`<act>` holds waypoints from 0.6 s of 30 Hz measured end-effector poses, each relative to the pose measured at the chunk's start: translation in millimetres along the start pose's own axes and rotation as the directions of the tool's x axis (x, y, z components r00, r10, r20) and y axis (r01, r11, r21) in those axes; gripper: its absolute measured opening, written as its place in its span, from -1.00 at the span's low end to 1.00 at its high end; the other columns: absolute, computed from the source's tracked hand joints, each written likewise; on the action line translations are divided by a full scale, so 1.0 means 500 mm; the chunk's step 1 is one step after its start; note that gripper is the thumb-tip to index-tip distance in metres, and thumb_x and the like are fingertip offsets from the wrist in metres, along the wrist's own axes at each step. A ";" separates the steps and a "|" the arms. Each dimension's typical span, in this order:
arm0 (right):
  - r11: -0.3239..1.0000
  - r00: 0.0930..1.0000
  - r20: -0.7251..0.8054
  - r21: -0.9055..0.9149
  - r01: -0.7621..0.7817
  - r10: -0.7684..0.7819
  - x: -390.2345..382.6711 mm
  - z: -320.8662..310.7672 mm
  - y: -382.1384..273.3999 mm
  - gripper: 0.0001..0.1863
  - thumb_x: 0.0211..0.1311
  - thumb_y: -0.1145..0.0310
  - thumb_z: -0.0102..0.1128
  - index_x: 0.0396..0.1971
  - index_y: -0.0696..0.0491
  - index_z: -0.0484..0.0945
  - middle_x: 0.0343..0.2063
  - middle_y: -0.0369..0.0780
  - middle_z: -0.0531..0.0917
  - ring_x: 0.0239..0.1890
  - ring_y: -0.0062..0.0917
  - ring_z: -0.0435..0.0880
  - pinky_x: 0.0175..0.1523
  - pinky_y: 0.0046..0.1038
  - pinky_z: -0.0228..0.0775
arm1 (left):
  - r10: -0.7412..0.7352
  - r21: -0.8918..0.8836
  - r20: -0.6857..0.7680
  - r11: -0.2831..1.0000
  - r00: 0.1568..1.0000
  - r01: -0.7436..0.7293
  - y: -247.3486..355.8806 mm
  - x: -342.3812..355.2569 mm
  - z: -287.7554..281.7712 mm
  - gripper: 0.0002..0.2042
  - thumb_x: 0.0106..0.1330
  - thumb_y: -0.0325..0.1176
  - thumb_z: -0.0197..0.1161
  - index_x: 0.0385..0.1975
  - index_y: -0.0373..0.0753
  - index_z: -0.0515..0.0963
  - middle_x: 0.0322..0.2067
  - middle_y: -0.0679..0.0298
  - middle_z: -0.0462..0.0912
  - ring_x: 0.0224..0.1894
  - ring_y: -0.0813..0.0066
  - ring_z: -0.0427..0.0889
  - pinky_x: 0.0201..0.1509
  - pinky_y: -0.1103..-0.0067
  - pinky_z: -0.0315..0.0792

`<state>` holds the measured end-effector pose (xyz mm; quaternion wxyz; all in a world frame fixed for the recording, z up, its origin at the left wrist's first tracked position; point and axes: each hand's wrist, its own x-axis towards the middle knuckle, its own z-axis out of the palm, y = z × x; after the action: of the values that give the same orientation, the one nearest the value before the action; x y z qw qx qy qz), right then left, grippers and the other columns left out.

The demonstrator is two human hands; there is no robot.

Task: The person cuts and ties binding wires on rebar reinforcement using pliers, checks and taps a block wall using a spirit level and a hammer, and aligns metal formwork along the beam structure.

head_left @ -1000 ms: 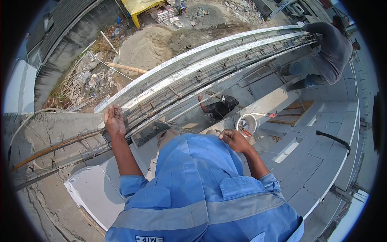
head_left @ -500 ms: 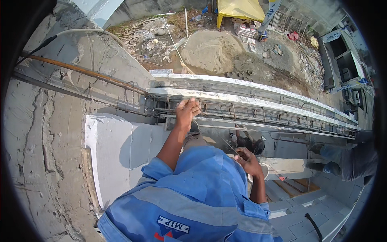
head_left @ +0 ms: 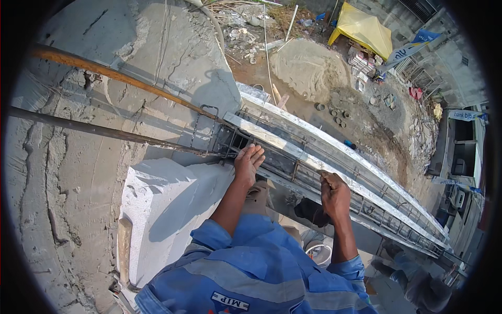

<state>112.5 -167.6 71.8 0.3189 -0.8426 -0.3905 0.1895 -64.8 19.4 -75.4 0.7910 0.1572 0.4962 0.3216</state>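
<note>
My left hand is over the near end of a steel rebar cage, fingers apart and extended, touching or just above it; exact contact cannot tell. Further right, my right hand has its fingers pinched beside the cage and a long white board; what it holds, if anything, is too small to make out. An orange-brown bar and a dark bar run from the left into the cage's end. Below my left hand stands a large white block with a chipped top.
Cracked concrete fills the left. A co-worker is at lower right; another dark figure shows below me. A bucket sits low behind my right arm. Far down are a sand pile and a yellow canopy.
My view has swung toward the cage's left end. My right hand has moved forward to the cage; my left hand's fingers are more extended. The co-worker now appears lower in view.
</note>
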 end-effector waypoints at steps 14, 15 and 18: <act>0.896 0.878 0.474 -0.360 0.261 -0.065 0.564 0.252 0.014 -0.74 0.13 0.41 0.07 -0.23 -0.08 0.70 -0.34 -0.07 0.69 -0.24 -0.17 0.67 -0.09 -0.21 0.49 | -0.002 -0.022 -0.332 1.000 0.943 -0.006 -0.044 0.278 -0.045 -0.84 0.04 -0.46 0.23 -0.37 -0.16 0.47 -0.36 0.33 0.52 -0.31 0.43 0.54 -0.23 0.48 0.44; 0.901 0.845 0.529 -0.329 0.284 -0.073 0.580 0.273 0.012 -0.75 0.17 0.41 0.04 -0.26 -0.04 0.70 -0.30 -0.09 0.69 -0.20 -0.18 0.66 -0.07 -0.23 0.49 | 0.013 -0.019 -0.302 1.000 0.953 -0.020 -0.049 0.281 -0.061 -0.84 0.03 -0.45 0.23 -0.37 -0.16 0.48 -0.35 0.33 0.52 -0.30 0.43 0.55 -0.22 0.48 0.44; 0.925 0.838 0.535 -0.256 0.282 -0.108 0.631 0.329 0.041 -0.74 0.10 0.42 0.06 -0.27 -0.06 0.71 -0.29 -0.09 0.69 -0.19 -0.19 0.66 -0.06 -0.24 0.49 | 0.032 -0.095 -0.228 0.994 0.973 -0.055 -0.045 0.287 -0.066 -0.69 0.12 -0.31 0.29 -0.12 -0.18 0.49 -0.19 0.30 0.55 -0.12 0.40 0.55 -0.02 0.44 0.43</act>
<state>226.9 132.0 -83.6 0.0787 -0.7576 -0.5715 0.3052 -42.8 95.9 -201.2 0.7291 0.0904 0.5625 0.3793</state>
